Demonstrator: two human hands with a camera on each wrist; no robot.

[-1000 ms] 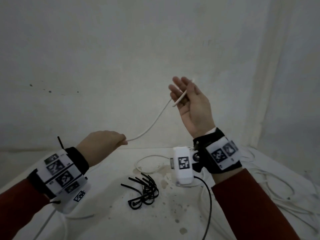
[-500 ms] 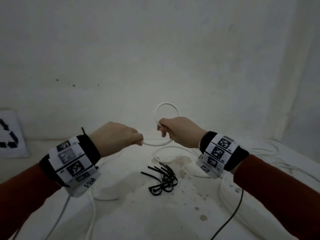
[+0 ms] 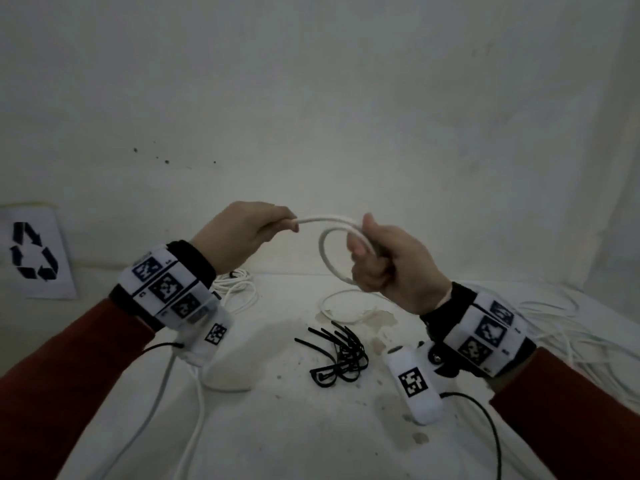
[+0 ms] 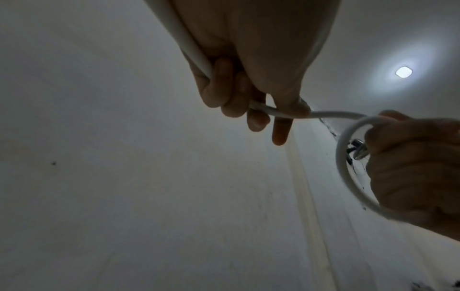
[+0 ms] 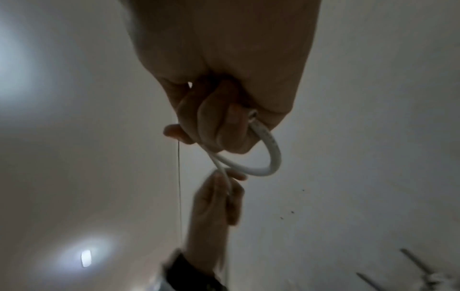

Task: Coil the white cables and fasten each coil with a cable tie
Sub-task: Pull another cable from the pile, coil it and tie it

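Head view: smooth round white cable (image 3: 327, 258) loop between both hands.

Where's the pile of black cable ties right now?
In the head view the black cable ties lie on the white table, centre, below both raised hands, beside the right wrist camera.

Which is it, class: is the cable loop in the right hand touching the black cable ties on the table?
Apart. The head view shows the loop held well above the cable ties.
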